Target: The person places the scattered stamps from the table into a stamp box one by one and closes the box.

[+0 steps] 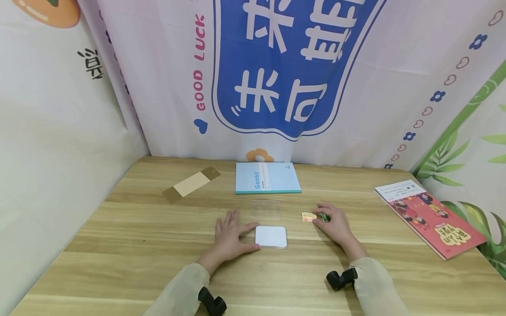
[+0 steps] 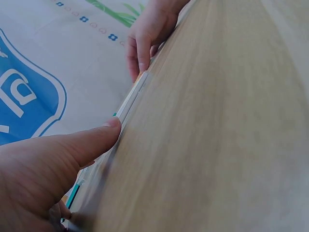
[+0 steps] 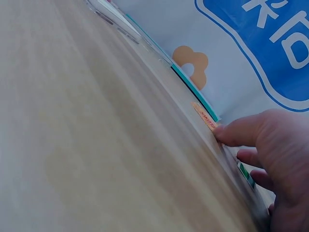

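White cards or a white pad [image 1: 270, 236] sit in a clear plastic tray. Just beyond lies a clear flat cover [image 1: 266, 210]. At the tray's left side my left hand [image 1: 233, 237] rests with fingers spread, thumb at the near corner and index finger at the far one. To the right, my right hand [image 1: 336, 223] holds the right end of a small orange-and-yellow printed piece [image 1: 308, 217] with thumb and index finger. A small green piece [image 3: 245, 174] shows beneath that hand, beside its other fingers, and is partly hidden.
A light blue notebook [image 1: 269, 177] lies at the back of the wooden table [image 1: 118, 245]. Left of it is a brown-and-tan strip [image 1: 191, 183]. A red illustrated booklet [image 1: 435, 219] lies at the right edge. Printed cloth [image 1: 166, 87] hangs behind the table.
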### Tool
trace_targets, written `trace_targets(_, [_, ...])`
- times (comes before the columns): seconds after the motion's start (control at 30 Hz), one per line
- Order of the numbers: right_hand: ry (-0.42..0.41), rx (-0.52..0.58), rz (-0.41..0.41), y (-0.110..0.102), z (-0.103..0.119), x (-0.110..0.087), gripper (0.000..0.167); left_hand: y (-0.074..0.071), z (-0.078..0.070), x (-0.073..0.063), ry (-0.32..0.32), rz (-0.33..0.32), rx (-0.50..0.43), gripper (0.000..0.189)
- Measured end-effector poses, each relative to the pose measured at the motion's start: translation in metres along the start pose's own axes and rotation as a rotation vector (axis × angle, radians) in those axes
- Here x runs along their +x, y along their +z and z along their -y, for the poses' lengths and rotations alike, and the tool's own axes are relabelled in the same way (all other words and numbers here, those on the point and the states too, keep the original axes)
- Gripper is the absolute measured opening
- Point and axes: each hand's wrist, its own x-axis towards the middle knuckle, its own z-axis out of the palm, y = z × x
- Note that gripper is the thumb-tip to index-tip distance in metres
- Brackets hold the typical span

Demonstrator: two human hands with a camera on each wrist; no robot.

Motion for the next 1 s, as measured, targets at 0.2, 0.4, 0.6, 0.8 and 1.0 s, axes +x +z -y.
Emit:
trace_targets(0.2, [-0.004,-0.07,0.064,-0.0004,0.0007,-0.0014,0.036,0.0014,0.0004,-0.0001,-0.002,0.0,0.006,0.061])
trace_targets(0.4, [0.002,-0.108,0.083,0.0002,0.0012,-0.0015,0.033,0.0016,0.0007,0.0005,0.008,-0.009,0.006,0.061])
trace_targets(0.6, [-0.001,-0.107,0.058,0.0019,0.0008,-0.0005,0.028,0.002,0.001,0.0011,-0.001,-0.006,0.009,0.061])
trace_targets(0.8, [-0.005,-0.07,0.045,0.002,0.0025,-0.0007,0.024,0.0014,0.0008,0.0004,0.005,-0.01,0.01,0.061])
trace_targets(1.0, [-0.021,-0.05,0.033,0.0027,0.0037,-0.0017,0.019,0.0012,0.0018,-0.0006,0.032,-0.019,-0.019,0.063])
